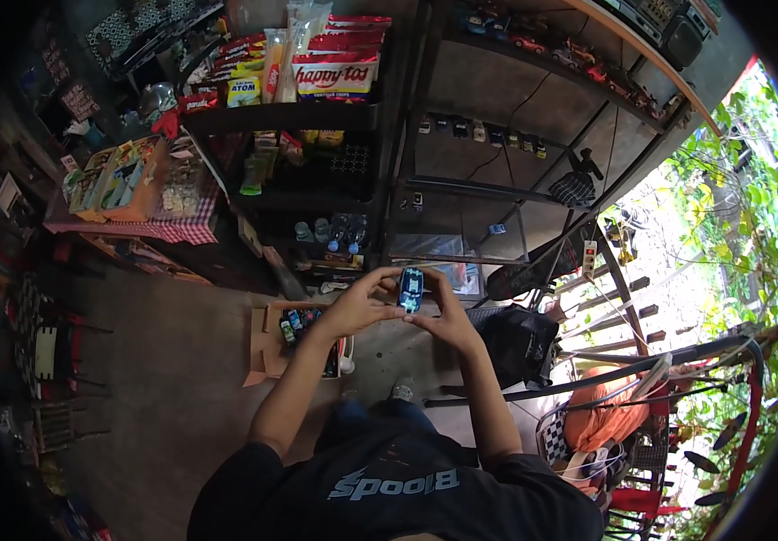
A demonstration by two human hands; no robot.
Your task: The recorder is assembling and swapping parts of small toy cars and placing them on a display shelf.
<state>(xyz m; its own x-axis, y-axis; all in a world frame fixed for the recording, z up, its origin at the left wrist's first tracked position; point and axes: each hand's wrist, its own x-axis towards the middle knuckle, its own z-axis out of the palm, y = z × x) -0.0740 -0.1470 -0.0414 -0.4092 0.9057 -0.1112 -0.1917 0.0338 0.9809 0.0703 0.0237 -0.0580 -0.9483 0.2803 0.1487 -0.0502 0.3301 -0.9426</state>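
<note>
Between my two hands, in front of my chest, is a small blue toy car (411, 287) with pale markings. My left hand (359, 308) grips it from the left, fingers curled at its far end and thumb at its near end. From the other side my right hand (448, 316) holds it the same way. Below and to the left, on the floor, stands an open cardboard box (267, 353) with several toy cars (295, 321) inside; my left forearm hides part of it.
Ahead, a dark rack (317, 117) bears snack bags and glasses. The shelf unit (488, 185) to its right carries rows of toy cars (479, 132). A black bag (517, 347) lies right of my arms. At far left is a table with a checkered cloth (186, 227).
</note>
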